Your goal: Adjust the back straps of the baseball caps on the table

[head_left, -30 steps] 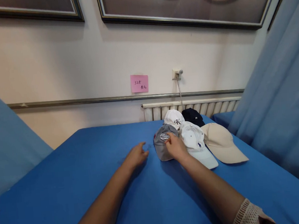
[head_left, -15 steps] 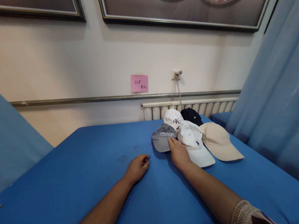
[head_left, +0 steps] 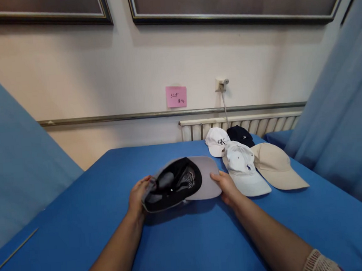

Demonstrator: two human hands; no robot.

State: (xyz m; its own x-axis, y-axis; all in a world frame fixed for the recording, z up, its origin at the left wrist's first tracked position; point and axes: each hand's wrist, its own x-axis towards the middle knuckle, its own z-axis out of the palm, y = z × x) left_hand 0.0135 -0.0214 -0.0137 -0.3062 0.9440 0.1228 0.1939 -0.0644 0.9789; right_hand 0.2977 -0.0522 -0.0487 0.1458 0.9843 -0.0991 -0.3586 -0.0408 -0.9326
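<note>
The gray cap (head_left: pixel 208 181) is out of the bunch; the letter cap (head_left: pixel 215 138), dark cap (head_left: pixel 240 135), horse cap (head_left: pixel 240 168) and tan cap (head_left: pixel 272 161) sit near the far right corner of the table (head_left: pixel 177 252). The left hand (head_left: pixel 135 197) curls around its back, and the right hand (head_left: pixel 230 188) pinches its brim (you can see inside!). Before, it sat by the others; now it is over the middle, tipped.
</note>
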